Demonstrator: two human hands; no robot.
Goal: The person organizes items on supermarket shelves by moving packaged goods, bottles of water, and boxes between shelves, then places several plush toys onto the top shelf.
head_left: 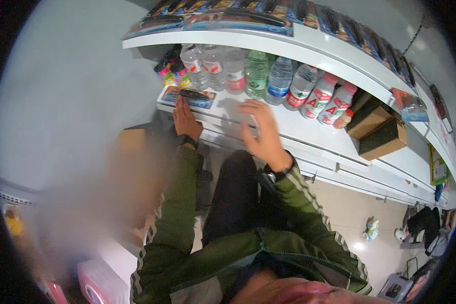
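My left hand (187, 119) rests at the left end of the white shelf (301, 130), its fingers stretched out onto a flat blue carded pack (203, 100). A long black item lies in the pack; its exact kind is unclear. To the right, my right hand (263, 133) hovers over the shelf's front edge. Its fingers are bent and apart, and it holds nothing. Behind both hands stands a row of bottles: clear water bottles (235, 71), a green-tinted bottle (257, 76), a blue-labelled bottle (279, 81) and white bottles with pink caps (319, 96).
Above the bottles, an upper shelf (213, 38) carries many similar carded packs (258, 16). Open cardboard boxes (385, 139) stand right of the bottles. A small figurine (371, 229) is on the tiled floor. The lower left is blurred, beside a pink-and-white package (99, 283).
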